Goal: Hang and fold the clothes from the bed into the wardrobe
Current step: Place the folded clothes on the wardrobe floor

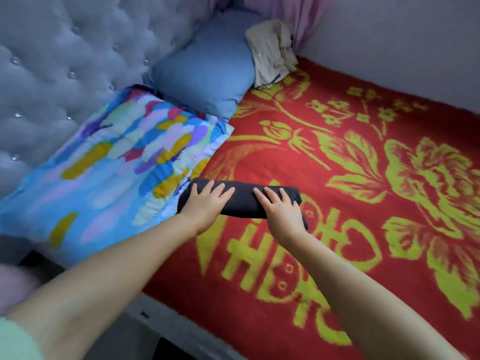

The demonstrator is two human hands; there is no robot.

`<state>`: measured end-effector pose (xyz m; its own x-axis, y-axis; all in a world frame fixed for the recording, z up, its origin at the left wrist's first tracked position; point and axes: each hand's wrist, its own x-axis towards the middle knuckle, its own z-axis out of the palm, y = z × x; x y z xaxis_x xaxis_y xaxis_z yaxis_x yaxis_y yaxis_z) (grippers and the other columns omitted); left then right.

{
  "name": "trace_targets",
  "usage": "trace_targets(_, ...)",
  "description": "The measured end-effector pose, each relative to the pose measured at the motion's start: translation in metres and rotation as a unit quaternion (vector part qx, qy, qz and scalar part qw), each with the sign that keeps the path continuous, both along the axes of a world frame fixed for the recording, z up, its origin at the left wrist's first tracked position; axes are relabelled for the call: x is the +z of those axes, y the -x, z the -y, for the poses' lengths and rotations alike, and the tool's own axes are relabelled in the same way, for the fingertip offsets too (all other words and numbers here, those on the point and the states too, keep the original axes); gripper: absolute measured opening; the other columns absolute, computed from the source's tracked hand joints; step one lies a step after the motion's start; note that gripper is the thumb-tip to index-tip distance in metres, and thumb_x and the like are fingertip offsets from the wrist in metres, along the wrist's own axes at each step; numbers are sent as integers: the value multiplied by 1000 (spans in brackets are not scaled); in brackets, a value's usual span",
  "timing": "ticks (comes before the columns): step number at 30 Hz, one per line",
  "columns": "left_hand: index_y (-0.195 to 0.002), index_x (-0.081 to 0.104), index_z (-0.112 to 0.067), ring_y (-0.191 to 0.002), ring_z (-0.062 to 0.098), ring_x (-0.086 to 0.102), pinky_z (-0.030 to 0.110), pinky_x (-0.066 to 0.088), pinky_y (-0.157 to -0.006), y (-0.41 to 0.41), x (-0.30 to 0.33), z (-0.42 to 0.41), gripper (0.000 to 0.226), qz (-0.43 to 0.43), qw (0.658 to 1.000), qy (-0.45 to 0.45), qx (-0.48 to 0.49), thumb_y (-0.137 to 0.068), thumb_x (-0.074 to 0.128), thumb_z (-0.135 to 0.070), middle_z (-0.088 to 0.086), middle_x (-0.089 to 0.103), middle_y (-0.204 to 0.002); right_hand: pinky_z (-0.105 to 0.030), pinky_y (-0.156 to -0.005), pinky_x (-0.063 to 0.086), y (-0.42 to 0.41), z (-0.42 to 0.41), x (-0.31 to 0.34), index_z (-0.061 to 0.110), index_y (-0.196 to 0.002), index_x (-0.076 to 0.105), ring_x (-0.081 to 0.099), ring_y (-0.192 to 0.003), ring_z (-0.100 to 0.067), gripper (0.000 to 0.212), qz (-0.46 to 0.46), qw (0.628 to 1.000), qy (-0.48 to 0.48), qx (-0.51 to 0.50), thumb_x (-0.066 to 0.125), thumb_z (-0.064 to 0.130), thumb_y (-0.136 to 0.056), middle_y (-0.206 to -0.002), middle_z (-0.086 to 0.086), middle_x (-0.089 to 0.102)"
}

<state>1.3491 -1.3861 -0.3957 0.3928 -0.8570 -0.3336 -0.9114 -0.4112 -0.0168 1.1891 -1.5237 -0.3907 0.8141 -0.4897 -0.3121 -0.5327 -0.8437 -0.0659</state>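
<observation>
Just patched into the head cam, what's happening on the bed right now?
A person is working on a dark garment rolled or folded into a compact bundle on the red and yellow blanket. The left hand and the right hand both press flat on it, fingers straight. A crumpled pale cloth lies at the far corner beside the blue pillow, untouched. A multicoloured pillow sits left of the bundle. No wardrobe is in view.

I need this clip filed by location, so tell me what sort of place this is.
Most likely a bedroom. A bed with a red and yellow flowered blanket runs up to a tufted grey headboard, with a blue pillow leaning against it.
</observation>
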Motion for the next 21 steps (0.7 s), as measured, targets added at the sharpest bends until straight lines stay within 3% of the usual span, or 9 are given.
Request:
trace_targets(4,-153,5,-25,-145,27,12,60,19,-111,27,51,-92,76,12,992,11,125,-91,39,2,4,17,-158,-56,-107,32,-17,-53,49,35,-152,1,12,-146,-33,88,11,990,20,142,52,2,-89,-159,4,12)
trace_targets(9,-153,3,-26,-145,28,13,58,18,-113,85,76,-231,77,-17,954,4,300,-91,39,3,4,14,-159,-55,-107,32,-29,-167,77,34,-153,2,12,-146,-31,83,-7,950,26,312,49,4,-91,-159,4,13)
trace_targets(14,-153,5,-24,-144,30,16,55,23,-111,182,77,-397,76,-41,888,-10,458,-91,38,4,6,17,-158,-55,-108,31,-7,-325,80,33,-153,5,13,-145,-32,84,-26,872,8,489,53,7,-88,-157,2,17)
trace_targets(21,-153,7,-25,-142,29,21,54,25,-111,325,77,-576,75,-39,797,-12,602,-92,41,2,6,21,-156,-55,-109,29,71,-528,78,32,-153,4,13,-145,-33,83,-40,780,3,625,47,2,-88,-157,2,16)
